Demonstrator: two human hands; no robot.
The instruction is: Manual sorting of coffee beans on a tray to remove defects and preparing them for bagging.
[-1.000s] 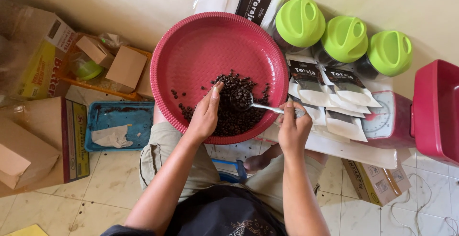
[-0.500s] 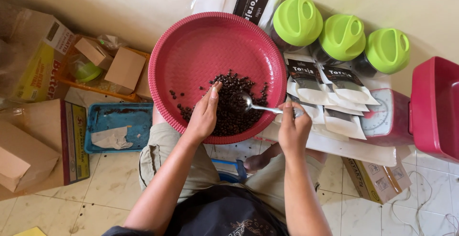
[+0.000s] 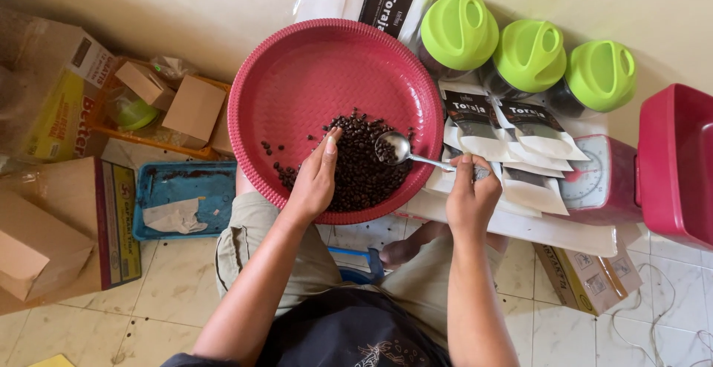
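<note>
While the right hand (image 3: 472, 202) pinches the metal spoon (image 3: 405, 151) by its thin stiff handle, the open left hand (image 3: 315, 181) rests on the loose, light coffee beans (image 3: 362, 174) near the red tray's (image 3: 297, 62) front edge.

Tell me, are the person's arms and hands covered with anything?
No. Both arms are bare from the elbows down, with no sleeves showing. The left hand and the right hand wear no gloves, and I see no rings, watch or bracelets.

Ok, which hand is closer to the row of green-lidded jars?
Right. The right hand holds the spoon below the jars, beside the pouches. The left hand rests on the coffee beans in the red tray, farther left.
</note>
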